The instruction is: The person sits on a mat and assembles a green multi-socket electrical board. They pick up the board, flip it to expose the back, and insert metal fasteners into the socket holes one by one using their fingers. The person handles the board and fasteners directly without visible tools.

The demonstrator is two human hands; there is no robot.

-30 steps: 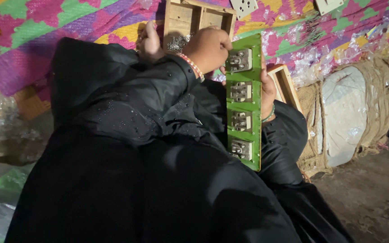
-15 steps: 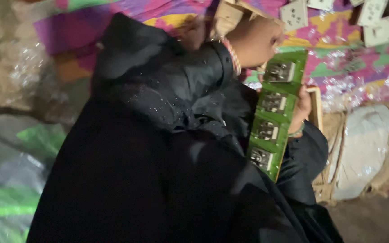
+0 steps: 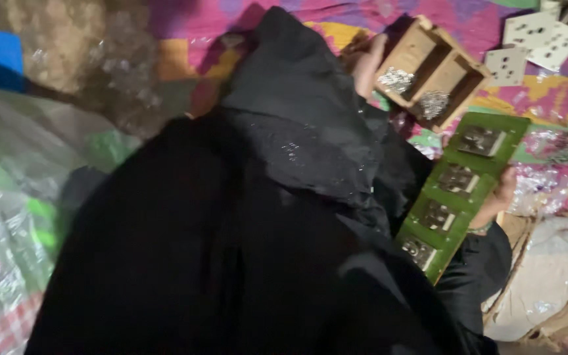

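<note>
Since half a second ago the left hand (image 3: 367, 62) has left the top of the green board (image 3: 460, 186) and reached out to 12 o'clock, beside the wooden tray (image 3: 456, 60); view has swung, board now tilted toward 1 o'clock.

Left hand: only wrist and heel show, at the tray's left wall, touching or just beside it. Fingers hidden by the black sleeve (image 3: 310, 125) and shadow; cannot tell whether spread or closed.

Right hand (image 3: 499, 195): at 3 o'clock of the board, wrapped on its right long edge near the middle, fingers behind the board, pinching the edge. Bangle at the wrist. Board held up off the lap, lower end against the black garment.

Green board: one, long and narrow. Four metal-framed square sockets (image 3: 456, 179) set in a row along it, one above another.

Wooden tray: one, two compartments visible. One heap of small shiny metal parts (image 3: 396, 79) in the left compartment, a second heap (image 3: 434, 103) in the compartment toward 4 o'clock of it. Tray lies on the patterned pink, yellow and green mat (image 3: 520, 98).

White switch plates (image 3: 532, 39) at 1 o'clock, past the tray: at least three with dark holes counted, more cut off at the frame edge.

Sack bundle (image 3: 547, 289) tied with cord at 4 o'clock. Clear plastic sheeting (image 3: 14, 217) at 9 o'clock, blurred.
</note>
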